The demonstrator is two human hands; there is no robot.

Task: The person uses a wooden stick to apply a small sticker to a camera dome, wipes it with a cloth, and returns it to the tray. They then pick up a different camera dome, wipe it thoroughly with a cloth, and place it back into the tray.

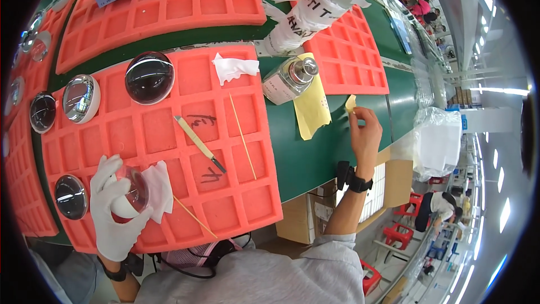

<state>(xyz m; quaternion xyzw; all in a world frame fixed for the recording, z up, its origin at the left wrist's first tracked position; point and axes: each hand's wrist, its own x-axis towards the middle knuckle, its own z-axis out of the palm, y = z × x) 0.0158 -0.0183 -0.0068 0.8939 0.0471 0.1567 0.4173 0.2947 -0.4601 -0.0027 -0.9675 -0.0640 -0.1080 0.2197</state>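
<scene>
My left hand [114,222], in a white glove, is closed around a shiny dome with a white base [136,190] at the near left of the pink foam tray [266,135]. A white tissue [160,188] lies against the dome's right side. Out to the right, my bare right hand [367,130] pinches a small yellow scrap of paper [350,103] above the green table [306,171]. To its left, a pump-top bottle [289,80] with a metal cap stands on a yellow cloth or paper [313,114].
On the tray are a dark dome [149,77], a silvery dome [80,98], a craft knife [199,143], thin sticks [242,135] and another tissue [234,68]. A paper-wrapped post [301,22] rises behind the bottle. An open cardboard box [398,183] sits below the table edge.
</scene>
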